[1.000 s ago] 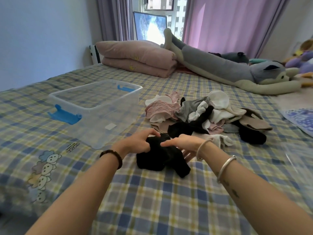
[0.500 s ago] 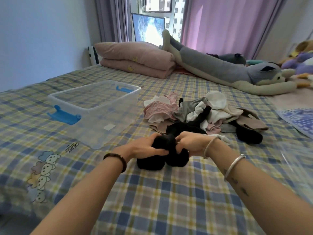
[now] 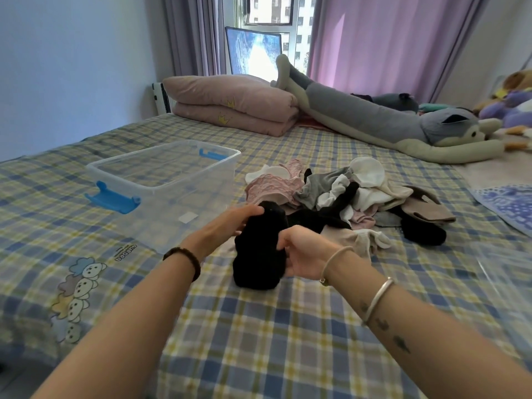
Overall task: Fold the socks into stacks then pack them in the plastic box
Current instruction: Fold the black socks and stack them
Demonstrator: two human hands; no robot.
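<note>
Black socks (image 3: 259,254): lying bundled on the bed (image 3: 288,326) between both hands, near the plastic box (image 3: 198,169)
Left hand (image 3: 230,226): curling over the bundle's top, gripping it
Right hand (image 3: 305,254): clutching its side
Risk: fold likely springing open on release, since it is looking lumpy and loosely tucked
Also: snagging the pile (image 3: 345,197) just behind while lifting
</note>
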